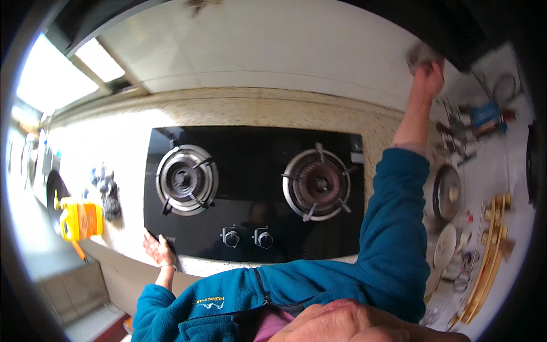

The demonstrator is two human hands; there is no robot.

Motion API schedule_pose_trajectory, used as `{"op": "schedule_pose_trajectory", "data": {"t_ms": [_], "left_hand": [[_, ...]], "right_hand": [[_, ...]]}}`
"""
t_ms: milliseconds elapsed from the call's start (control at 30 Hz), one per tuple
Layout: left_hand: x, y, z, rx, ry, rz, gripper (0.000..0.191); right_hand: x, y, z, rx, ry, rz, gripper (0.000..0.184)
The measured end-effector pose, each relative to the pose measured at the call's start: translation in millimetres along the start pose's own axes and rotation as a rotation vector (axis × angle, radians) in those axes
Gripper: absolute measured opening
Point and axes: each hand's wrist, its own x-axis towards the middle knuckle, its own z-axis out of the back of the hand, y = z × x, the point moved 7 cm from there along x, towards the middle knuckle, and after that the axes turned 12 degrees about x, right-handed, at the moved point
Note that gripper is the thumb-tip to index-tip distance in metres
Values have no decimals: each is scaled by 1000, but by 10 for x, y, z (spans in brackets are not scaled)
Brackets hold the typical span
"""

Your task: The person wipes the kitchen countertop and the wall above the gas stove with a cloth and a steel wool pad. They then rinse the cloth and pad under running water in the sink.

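High on the wall (299,47), near the upper right, my right hand (431,79) presses a blurred greyish cloth or scrubbing pad (421,55) to the surface. My left hand (160,252) holds nothing and rests with fingers apart at the front left corner of a black glass gas hob (252,171). The hob has a left burner (183,179) and a right burner (318,184), both with metal pan supports and no flame. Two control knobs (231,238) sit at its front middle.
A yellow jug with a pump top (83,220) and a dark crumpled cloth (109,194) stand left on the countertop (128,171). To the right are a pot lid (447,193), a white dish (445,246), a wooden rack (487,260) and hanging utensils (457,137). A dark range hood (448,25) overhangs the upper right.
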Motion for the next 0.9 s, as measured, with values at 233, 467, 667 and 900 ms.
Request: {"op": "schedule_pose_trajectory", "data": {"t_ms": [233, 467, 667, 900], "left_hand": [[-17, -126, 166, 12, 7, 33, 68], [-17, -191, 284, -5, 39, 26, 72], [-11, -178, 249, 20, 43, -2, 71], [-22, -163, 238, 44, -38, -19, 71]], "right_hand": [[-773, -1014, -834, -100, 28, 114, 61], [-1656, -2221, -1996, 185, 387, -135, 38], [-2082, -2622, -2607, 42, 590, -277, 41], [-2331, -2730, -2722, -350, 916, -268, 45]]}}
